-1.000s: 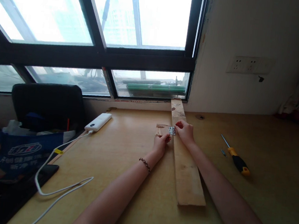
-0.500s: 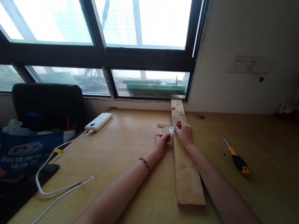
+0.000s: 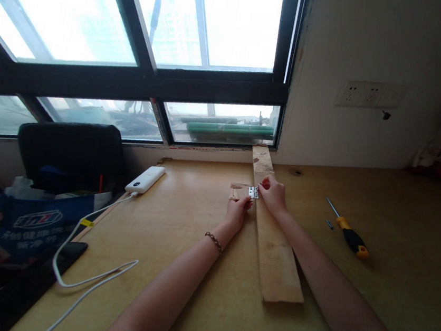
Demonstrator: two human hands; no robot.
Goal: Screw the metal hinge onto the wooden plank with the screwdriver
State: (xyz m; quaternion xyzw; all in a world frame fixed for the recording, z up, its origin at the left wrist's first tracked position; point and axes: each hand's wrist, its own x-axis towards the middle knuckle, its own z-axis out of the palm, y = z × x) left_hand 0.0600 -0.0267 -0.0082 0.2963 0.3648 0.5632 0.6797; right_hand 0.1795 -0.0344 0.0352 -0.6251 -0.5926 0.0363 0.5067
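Note:
A silver metal hinge (image 3: 253, 192) lies across the joint between a small wood block (image 3: 238, 192) and a long wooden board (image 3: 276, 257). My left hand (image 3: 236, 211) is closed at the hinge's near left edge, beside the small block, its fingertips on the hinge. From the right, my right hand (image 3: 272, 195) pinches the hinge's right side above the board. Part of the hinge is covered by my fingers. Off to the right lie a yellow and black screwdriver (image 3: 350, 237) and a small loose bit (image 3: 330, 225).
A white power bank (image 3: 145, 180) with a white cable (image 3: 85, 284) lies on the left of the wooden table (image 3: 182, 225). Beyond that edge are a black chair (image 3: 73, 151) and a blue bag (image 3: 34, 229). The board's far end reaches the window wall.
The hinge and small block have shifted very slightly left. Both hands stay in nearly the same place.

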